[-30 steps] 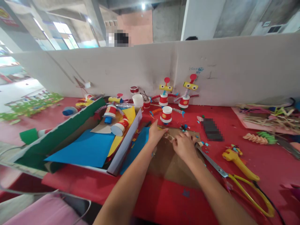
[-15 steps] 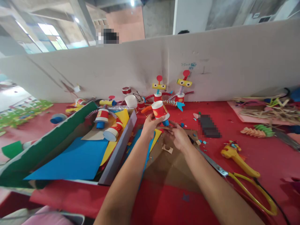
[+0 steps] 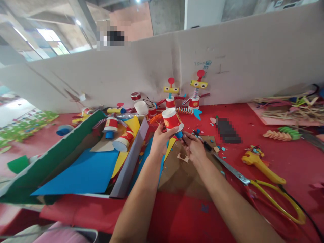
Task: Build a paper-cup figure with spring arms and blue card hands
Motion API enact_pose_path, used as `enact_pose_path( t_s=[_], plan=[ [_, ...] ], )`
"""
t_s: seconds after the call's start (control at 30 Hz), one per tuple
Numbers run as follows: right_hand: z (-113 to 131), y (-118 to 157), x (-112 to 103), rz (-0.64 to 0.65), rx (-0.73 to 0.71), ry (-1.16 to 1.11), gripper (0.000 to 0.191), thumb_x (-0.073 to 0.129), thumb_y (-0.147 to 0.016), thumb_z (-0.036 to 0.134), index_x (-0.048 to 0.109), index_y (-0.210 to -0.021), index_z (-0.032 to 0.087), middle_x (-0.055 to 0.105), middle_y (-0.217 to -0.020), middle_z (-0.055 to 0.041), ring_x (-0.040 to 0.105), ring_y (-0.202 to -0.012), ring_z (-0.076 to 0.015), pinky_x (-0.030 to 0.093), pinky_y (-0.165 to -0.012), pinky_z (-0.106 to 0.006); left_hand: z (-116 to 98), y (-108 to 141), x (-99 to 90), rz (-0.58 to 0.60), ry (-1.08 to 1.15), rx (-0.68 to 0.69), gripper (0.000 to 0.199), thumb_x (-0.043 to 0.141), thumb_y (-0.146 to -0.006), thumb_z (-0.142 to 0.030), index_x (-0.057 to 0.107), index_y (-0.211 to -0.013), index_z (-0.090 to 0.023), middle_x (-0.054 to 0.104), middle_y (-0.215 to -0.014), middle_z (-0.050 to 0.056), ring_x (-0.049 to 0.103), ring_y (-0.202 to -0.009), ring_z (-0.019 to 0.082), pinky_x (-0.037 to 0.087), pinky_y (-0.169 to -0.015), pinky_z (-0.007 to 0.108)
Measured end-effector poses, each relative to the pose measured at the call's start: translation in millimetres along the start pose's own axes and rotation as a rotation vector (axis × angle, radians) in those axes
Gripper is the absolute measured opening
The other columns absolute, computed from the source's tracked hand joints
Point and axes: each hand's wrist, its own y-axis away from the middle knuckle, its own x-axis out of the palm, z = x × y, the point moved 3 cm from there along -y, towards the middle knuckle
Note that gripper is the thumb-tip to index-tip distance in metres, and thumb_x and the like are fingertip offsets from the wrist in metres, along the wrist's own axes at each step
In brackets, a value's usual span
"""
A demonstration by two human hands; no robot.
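My left hand (image 3: 162,136) is wrapped round a red-and-white paper cup (image 3: 171,119), tilted, with its white end up. Springy folded-paper arms stick out from its sides, an orange one (image 3: 155,118) to the left and a striped one (image 3: 184,110) ending in a blue paper fin (image 3: 197,114). A short blue paper tube (image 3: 179,134) protrudes from under the cup. The fingers of my right hand (image 3: 193,145) are bent in against this tube; their tips are partly hidden. Below lies a brown board (image 3: 184,179) with a small holed paper scrap (image 3: 182,157).
Left stands an open box (image 3: 130,162) with blue paper (image 3: 81,172) and cup figures. Two finished-looking cup robots (image 3: 170,101) stand by the white partition (image 3: 126,74). To the right are large yellow-handled scissors (image 3: 278,199), a yellow glue gun (image 3: 263,167) and paper strips (image 3: 291,108).
My right hand's fingers have closed in on the blue tube from a looser, more spread pose. The cup stays in my left hand. The view has shifted slightly.
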Motion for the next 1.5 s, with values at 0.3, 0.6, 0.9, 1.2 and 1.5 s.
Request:
enact_pose_path(
  t_s=[0.3, 0.6, 0.9, 1.2, 1.5],
  plan=[
    [0, 7, 2, 0.028, -0.023, 0.264, 0.012, 0.067, -0.068, 0.029, 0.064, -0.071, 0.018, 0.059, -0.055, 0.0043, 0.044, -0.042, -0.0063, 0.034, -0.043, -0.02, -10, -14, -9.9, -0.058, -0.034, 0.063, 0.053, 0.085, -0.053, -0.031, 0.064, -0.099, -0.014, 0.07, -0.097, 0.007, 0.065, -0.083, 0.018, 0.049, -0.077, 0.031],
    [1, 81, -12, 0.279, -0.26, 0.832, 0.017, 0.054, -0.085, 0.022, 0.07, -0.09, 0.022, 0.072, -0.084, -0.0038, 0.064, -0.081, -0.0207, 0.042, -0.073, -0.031, 30, -77, -15.9, -0.179, -0.293, 0.143, 0.051, 0.08, -0.058, -0.023, 0.061, -0.104, -0.014, 0.067, -0.107, 0.01, 0.065, -0.09, 0.019, 0.05, -0.079, 0.031],
    [4, 67, -24, 0.339, -0.599, 1.444, 0.021, 0.049, -0.091, 0.017, 0.069, -0.097, 0.018, 0.069, -0.095, -0.0082, 0.055, -0.095, -0.0269, 0.04, -0.089, -0.04, 66, -83, -19.6, -0.184, -0.406, 0.126, 0.057, 0.084, -0.057, -0.018, 0.059, -0.109, -0.015, 0.067, -0.113, 0.012, 0.064, -0.096, 0.021, 0.05, -0.086, 0.033],
    [11, 78, -22, 0.402, -0.529, 1.686, 0.042, 0.053, -0.087, 0.057, 0.069, -0.103, 0.021, 0.068, -0.099, -0.0092, 0.054, -0.099, -0.0311, 0.039, -0.086, -0.045, 68, -79, -14.8, -0.173, -0.369, 0.142, 0.063, 0.083, -0.058, -0.016, 0.056, -0.115, -0.015, 0.065, -0.116, 0.013, 0.064, -0.102, 0.022, 0.051, -0.088, 0.035],
    [18, 84, -18, 0.509, -0.474, 1.684, 0.045, 0.053, -0.085, 0.061, 0.071, -0.098, 0.022, 0.068, -0.096, -0.0086, 0.056, -0.098, -0.0304, 0.04, -0.084, -0.043, 71, -84, -22.5, -0.175, -0.36, 0.151, 0.062, 0.084, -0.053, -0.015, 0.059, -0.11, -0.015, 0.066, -0.114, 0.011, 0.064, -0.099, 0.022, 0.05, -0.091, 0.039]
  ],
)
